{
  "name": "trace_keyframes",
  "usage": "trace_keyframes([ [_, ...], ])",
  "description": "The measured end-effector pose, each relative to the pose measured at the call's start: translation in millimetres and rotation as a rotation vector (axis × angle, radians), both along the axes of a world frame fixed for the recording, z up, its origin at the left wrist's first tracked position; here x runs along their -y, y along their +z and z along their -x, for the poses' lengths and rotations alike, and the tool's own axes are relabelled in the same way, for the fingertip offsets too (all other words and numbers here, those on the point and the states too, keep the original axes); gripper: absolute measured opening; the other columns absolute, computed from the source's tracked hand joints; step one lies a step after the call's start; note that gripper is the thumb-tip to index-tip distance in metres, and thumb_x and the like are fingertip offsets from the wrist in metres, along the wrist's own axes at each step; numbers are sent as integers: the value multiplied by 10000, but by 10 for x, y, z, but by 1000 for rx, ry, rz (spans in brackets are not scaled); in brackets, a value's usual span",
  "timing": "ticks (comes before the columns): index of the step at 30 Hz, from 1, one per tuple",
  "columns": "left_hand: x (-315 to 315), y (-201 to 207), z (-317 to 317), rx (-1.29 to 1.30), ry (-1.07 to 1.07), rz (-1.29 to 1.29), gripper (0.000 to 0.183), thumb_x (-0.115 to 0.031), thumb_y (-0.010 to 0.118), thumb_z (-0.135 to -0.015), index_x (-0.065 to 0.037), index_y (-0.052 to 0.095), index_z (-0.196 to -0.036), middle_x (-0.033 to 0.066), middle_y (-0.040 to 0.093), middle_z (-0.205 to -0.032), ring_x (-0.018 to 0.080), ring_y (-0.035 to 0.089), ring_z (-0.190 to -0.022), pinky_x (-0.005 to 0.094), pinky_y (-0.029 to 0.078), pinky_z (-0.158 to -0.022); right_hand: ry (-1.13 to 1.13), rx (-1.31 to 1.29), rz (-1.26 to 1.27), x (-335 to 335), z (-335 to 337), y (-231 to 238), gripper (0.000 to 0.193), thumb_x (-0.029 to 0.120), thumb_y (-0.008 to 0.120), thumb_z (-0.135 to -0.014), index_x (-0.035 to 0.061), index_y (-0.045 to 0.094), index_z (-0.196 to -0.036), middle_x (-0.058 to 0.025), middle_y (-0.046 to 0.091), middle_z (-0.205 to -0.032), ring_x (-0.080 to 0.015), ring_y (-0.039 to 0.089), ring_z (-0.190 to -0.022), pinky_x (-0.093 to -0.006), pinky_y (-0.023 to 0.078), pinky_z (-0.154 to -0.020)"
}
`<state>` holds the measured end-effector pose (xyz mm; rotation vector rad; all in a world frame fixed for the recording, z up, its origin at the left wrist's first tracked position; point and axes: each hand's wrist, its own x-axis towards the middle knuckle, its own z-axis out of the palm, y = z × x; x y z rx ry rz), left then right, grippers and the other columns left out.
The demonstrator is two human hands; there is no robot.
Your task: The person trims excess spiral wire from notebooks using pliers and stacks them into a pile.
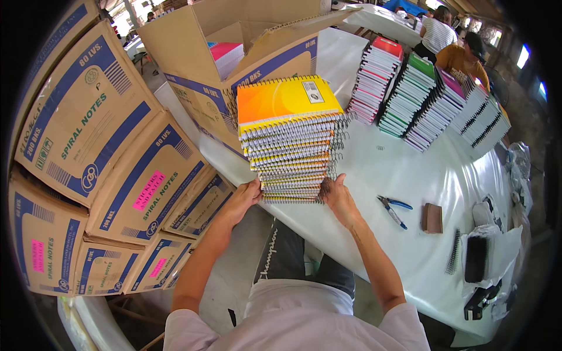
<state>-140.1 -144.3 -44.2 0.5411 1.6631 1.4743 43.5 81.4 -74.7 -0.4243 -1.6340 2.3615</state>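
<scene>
A tall stack of spiral notebooks (290, 155) with yellow and orange covers stands at the table's near edge in front of me. Its wire coils show along both sides, and the top cover carries a white label. My left hand (241, 202) grips the lower left side of the stack, fingers partly hidden behind it. Against the lower right side presses my right hand (339, 200), thumb up and the other fingers tucked from sight. Just beyond the stack is an open cardboard box (199, 93) with a pink-covered notebook pile (227, 57) inside.
Sealed cartons (88, 117) are piled at the left. Far right on the white-covered table (374, 169) stand red (374, 82), green (407, 96) and purple (436, 111) notebook stacks. Blue-handled pliers (393, 210), a brown block (432, 218) and a loose wire coil (453, 251) lie nearer. Two people sit beyond.
</scene>
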Motion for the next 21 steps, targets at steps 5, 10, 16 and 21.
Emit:
trace_keyframes([
  [5,158,-40,-131,-45,229,-67,677,-483,502,-994,11,389,-1442,150,506,-1385,237,494,-1265,338,349,-1084,-200,241,-1003,-580,-745,423,592,367,620,-928,37,476,-1398,-245,539,-1349,-339,497,-1273,-437,377,-1059],
  [10,78,-113,-656,-428,451,-147,914,-206,770,-844,24,195,-1517,238,395,-1477,285,391,-1368,350,301,-1123,-172,806,-1565,-900,-1974,373,744,272,726,-839,23,378,-1449,-276,413,-1417,-421,387,-1332,-533,321,-1069],
  [16,-87,-167,-1211,-1507,371,-172,963,-221,813,-765,-49,241,-1521,226,248,-1560,469,238,-1421,572,248,-1130,-203,767,-1855,-652,-1971,147,642,308,615,-914,19,379,-1437,-257,427,-1320,-410,387,-1270,-551,280,-1090],
  [21,-581,651,-1233,-1885,-481,-247,769,-143,722,-819,-68,340,-1483,148,357,-1521,361,370,-1382,495,355,-1113,-299,596,-1770,-566,-1640,219,501,230,665,-871,6,482,-1281,-226,491,-1212,-371,485,-1135,-475,406,-986],
])
